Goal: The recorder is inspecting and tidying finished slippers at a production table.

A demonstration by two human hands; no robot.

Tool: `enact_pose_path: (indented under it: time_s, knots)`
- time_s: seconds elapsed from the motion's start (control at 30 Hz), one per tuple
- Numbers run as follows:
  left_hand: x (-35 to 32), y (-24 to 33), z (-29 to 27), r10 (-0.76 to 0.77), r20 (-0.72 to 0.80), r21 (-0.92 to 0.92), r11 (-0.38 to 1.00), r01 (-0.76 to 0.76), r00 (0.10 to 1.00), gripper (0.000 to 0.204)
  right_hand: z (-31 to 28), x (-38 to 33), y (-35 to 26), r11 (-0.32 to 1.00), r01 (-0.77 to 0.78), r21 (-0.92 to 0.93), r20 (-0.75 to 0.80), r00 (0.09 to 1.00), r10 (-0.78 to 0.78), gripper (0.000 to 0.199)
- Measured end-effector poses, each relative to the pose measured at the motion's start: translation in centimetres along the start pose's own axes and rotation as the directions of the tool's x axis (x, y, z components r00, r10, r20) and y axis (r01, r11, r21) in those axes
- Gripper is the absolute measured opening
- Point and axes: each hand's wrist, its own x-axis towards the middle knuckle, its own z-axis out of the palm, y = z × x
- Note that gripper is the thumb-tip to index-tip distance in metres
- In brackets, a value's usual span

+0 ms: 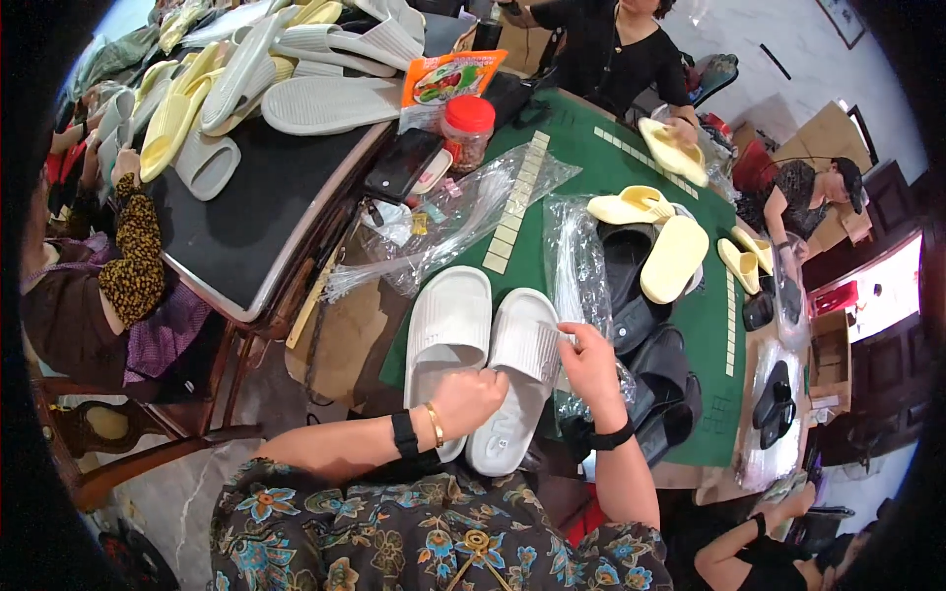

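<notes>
Below the frame's centre, my left hand [469,402] curls over white slippers [448,315], my right hand [591,369], half-curled, meets one strap [522,347]; I can't tell either's grip.

R hand [593,368]: blk slippers [660,362] block rt.

Wide fisheye view from head height, downward and forward, close above the hands [471,404] and green table [613,169].
</notes>
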Motion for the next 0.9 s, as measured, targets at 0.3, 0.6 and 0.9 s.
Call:
enact_pose_path:
  time_s: [0.3, 0.6, 0.9]
  knots:
    - [0.5, 0.2, -0.4, -0.026, -0.114, 0.077, 0.996, 0.035, 0.993, 0.007, 0.7, 2.3, 0.8, 0.992, 0.028, -0.119, 0.056, 0.998, -0.022, 0.025]
    - [0.0, 0.3, -0.7, -0.034, -0.111, 0.113, 0.992, 0.047, 0.993, 0.007, 1.9, 3.9, -0.2, 0.940, 0.072, -0.333, 0.263, 0.965, 0.019, 0.043]
    - [0.4, 0.1, 0.5, -0.041, -0.149, 0.117, 0.991, 0.059, 0.988, 0.011, 2.4, 5.0, 0.0, 0.875, 0.130, -0.467, 0.327, 0.944, 0.035, 0.045]
